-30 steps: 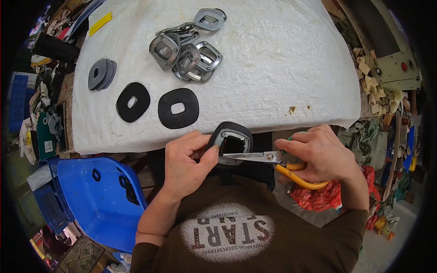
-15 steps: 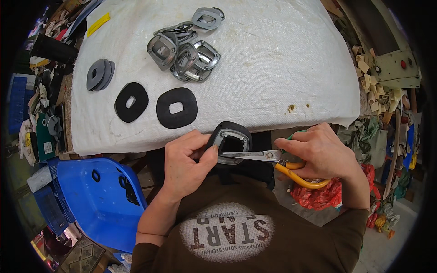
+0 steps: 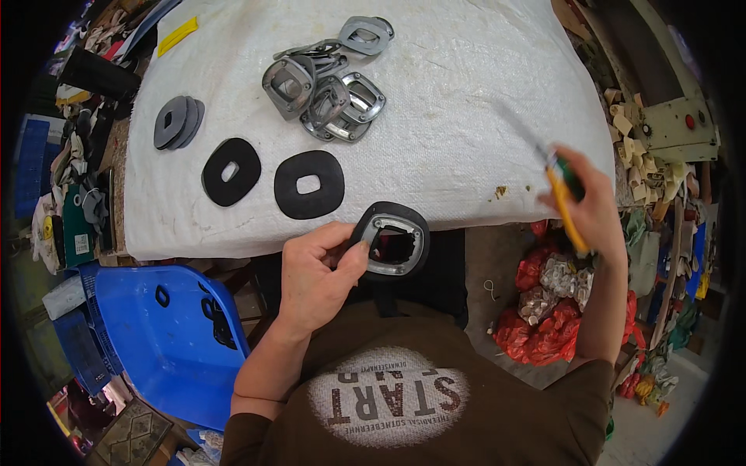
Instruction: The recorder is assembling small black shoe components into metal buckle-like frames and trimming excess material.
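We see the bench (image 3: pixel 482 70), draped in white woven plastic sheeting, laid out just as it was a second ago, and the blue plastic tub (image 3: pixel 167 380) at the lower left is unchanged too. On the right, the crumpled red plastic bags (image 3: pixel 536 334), partly covered earlier by a hand and its tool, now show more fully, with clear plastic bags (image 3: pixel 556 273) among them. The jumbled heap of shiny grey metal frames (image 3: pixel 336 87) lies as before toward the far side. Of the hands, the right hand (image 3: pixel 594 198) has changed most: it has swung up to the bench's right part, its fingers closed around the orange-and-green handles of the steel scissors (image 3: pixel 562 196). A second ago the blades lay across the held piece; now they point up and leftward, well apart from it, too blurred for us to tell whether they are parted. The left hand (image 3: pixel 317 268) stays put, thumb and fingers pinching the left side of the grey rounded-square metal frame (image 3: pixel 396 220) at the bench's near edge, a black pad (image 3: pixel 392 207) showing round its rim. Beyond it we find two flat black rounded pads (image 3: pixel 291 196), a small stack of grey pads (image 3: pixel 183 124) and a yellow strip (image 3: pixel 178 36).
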Tool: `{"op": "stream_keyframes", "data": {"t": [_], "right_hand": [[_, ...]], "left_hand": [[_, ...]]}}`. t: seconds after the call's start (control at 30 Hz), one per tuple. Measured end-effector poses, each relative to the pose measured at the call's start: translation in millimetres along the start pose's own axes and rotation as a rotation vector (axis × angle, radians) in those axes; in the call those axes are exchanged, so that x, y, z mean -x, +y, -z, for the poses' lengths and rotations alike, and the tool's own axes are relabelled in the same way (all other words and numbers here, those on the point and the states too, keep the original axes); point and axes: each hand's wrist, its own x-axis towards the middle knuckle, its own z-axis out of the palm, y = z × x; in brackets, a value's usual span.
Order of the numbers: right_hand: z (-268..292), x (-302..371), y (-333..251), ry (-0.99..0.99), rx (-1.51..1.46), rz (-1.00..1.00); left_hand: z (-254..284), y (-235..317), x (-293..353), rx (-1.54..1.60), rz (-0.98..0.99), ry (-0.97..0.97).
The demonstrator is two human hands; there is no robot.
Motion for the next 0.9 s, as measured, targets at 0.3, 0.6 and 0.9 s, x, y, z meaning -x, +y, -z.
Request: {"op": "stream_keyframes", "data": {"t": [0.3,0.6,0.9], "right_hand": [[-10.5,-4.2,117.9,0.287,0.463,-0.334],[-120.8,28.6,-85.3,-0.017,-1.565,-0.294],[-125.0,27.9,-110.0,0.154,-1.8,-0.274]], "left_hand": [[-4.8,6.0,-2.3,0.168,0.036,0.018],[-30.1,-2.9,-5.2,0.164,-0.082,0.056],[-29.9,5.2,-1.3,0.627,0.108,-0.004]]}}
